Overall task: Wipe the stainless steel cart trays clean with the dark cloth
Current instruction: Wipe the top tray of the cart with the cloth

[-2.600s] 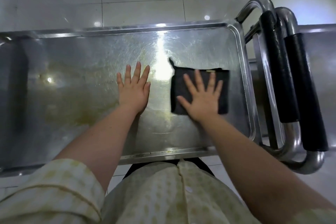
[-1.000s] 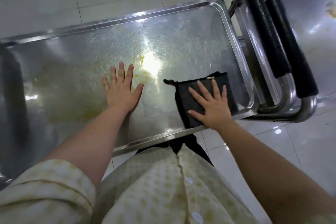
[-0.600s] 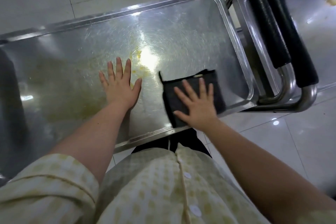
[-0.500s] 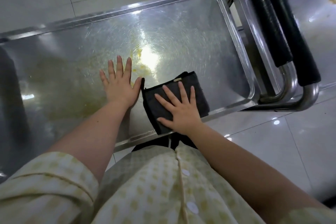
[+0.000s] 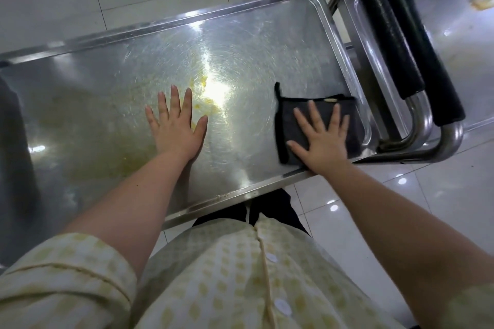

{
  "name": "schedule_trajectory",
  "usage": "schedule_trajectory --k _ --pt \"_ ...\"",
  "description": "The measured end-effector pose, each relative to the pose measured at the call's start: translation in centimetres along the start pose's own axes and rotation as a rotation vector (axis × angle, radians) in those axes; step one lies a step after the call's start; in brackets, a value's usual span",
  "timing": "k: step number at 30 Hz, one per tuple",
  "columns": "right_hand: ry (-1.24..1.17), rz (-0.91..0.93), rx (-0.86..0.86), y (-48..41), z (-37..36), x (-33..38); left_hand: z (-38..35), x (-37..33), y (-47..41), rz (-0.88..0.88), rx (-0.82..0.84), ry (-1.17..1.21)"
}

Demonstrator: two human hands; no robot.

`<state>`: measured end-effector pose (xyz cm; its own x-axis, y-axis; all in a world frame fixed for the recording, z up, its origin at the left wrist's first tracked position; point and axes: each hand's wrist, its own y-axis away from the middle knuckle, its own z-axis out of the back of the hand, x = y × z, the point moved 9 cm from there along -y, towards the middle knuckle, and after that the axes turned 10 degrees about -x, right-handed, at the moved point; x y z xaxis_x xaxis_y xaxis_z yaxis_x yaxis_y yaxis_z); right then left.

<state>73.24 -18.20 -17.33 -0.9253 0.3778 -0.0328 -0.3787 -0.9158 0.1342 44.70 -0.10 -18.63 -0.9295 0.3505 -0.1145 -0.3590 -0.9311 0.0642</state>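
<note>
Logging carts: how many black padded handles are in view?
2: one black padded handle just right of the tray being wiped, the second handle beside it, farther right. None looks hidden.

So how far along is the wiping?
Done: the tray looks clean near the cloth. In hand: right hand presses the cloth flat at the right end; left hand braces flat. Left: yellow residue by its fingers, a film beyond, and a stain on the second tray.

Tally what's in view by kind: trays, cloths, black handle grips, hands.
Steel trays: 2, near tray and right tray
Dark cloth: 1
Black handle grips: 2
Hands: 2, left hand and right hand
Total: 7
</note>
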Motion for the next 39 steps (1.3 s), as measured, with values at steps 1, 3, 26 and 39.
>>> schedule_trajectory --k 1,3,26,39 --pt "-0.013 0.072 -0.007 0.3 0.1 3.4 0.0 0.0 0.0 0.003 0.003 0.004" --pt "-0.042 0.266 -0.017 1.2 0.2 10.8 0.1 -0.1 -0.1 0.005 0.015 0.018" --pt "-0.055 0.266 0.014 -2.4 0.3 23.8 1.8 14.4 2.2 0.140 0.004 -0.015" --pt "-0.113 -0.190 0.006 -8.7 1.4 6.0 1.2 14.6 2.2 0.135 -0.013 0.003"
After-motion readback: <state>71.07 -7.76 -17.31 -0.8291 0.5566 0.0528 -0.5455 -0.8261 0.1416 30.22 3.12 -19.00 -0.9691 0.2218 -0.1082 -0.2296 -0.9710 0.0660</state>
